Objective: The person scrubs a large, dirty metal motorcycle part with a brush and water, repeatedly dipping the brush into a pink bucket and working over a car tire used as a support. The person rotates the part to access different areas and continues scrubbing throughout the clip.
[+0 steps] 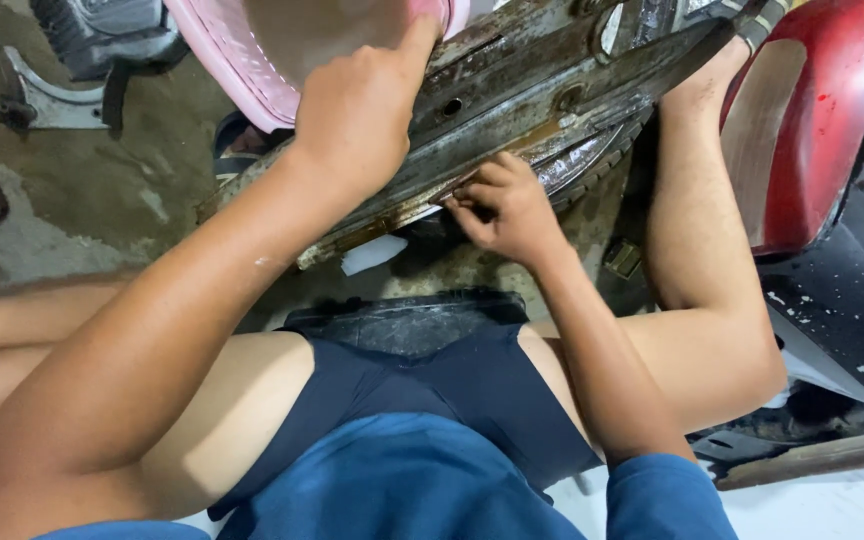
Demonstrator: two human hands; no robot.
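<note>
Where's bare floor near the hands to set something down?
Bare concrete floor lies at the left, between the pink panel and the left arm. It is crowded elsewhere: left hand and right hand press on the rusty metal frame; the red panel fills the right.

A vehicle repair workshop: stained concrete floor (82,200), a rusty metal frame (532,90), and just beside it a red body panel (832,110).

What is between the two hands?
In the head view, a rusty metal frame runs between the left hand on top and the right hand below.
</note>
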